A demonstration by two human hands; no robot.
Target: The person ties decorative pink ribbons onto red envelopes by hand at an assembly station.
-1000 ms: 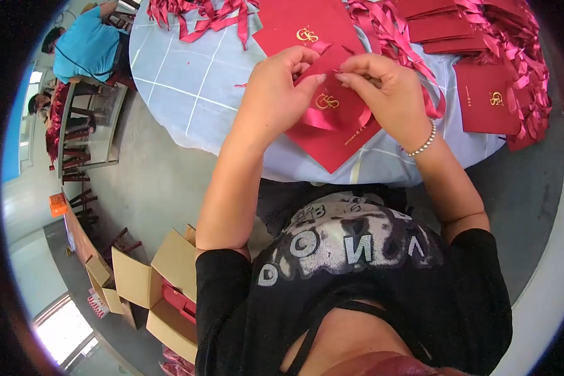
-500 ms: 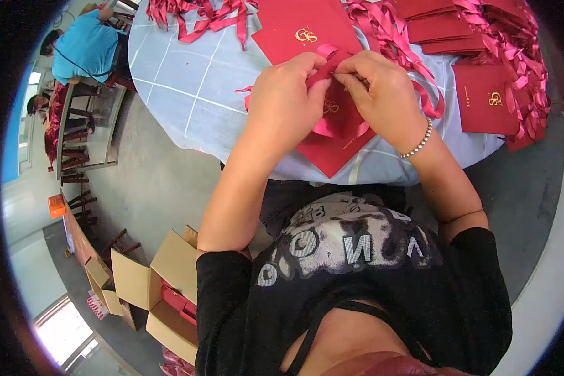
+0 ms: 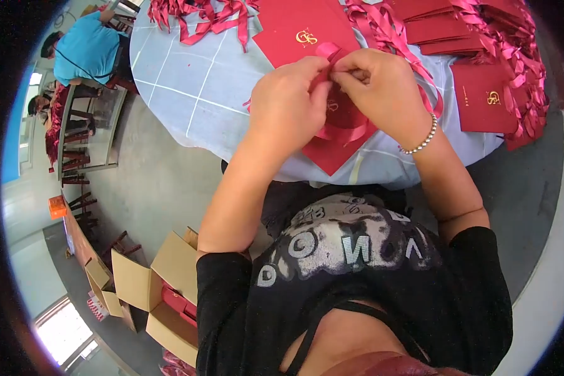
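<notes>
Both hands meet over a red card or envelope [image 3: 329, 156] that lies at an angle near the table's edge, with gold print on it. My left hand [image 3: 289, 100] is closed, pinching a red satin ribbon [image 3: 344, 134] between thumb and fingers. Close against it, my right hand [image 3: 381, 88] pinches the same ribbon with thumb and forefinger. A loop of ribbon stands up above the fingertips, and another strand curves across the card below. The fingers partly hide where the strands meet. Just beyond the hands lies another red card [image 3: 294, 31] with a gold emblem.
A pale blue checked cloth [image 3: 175, 81] covers the table. Loose ribbons [image 3: 200, 22] lie at the far left. Stacked red cards [image 3: 445, 31] and beribboned ones [image 3: 485, 97] fill the right. Cardboard box [image 3: 169, 276] stands on the floor; a person in blue [image 3: 88, 47] is farther off.
Both hands stay pinched on the ribbon, with small finger shifts. The right hand has turned slightly, and the ribbon loop above the fingers has changed shape. The card has hardly moved.
</notes>
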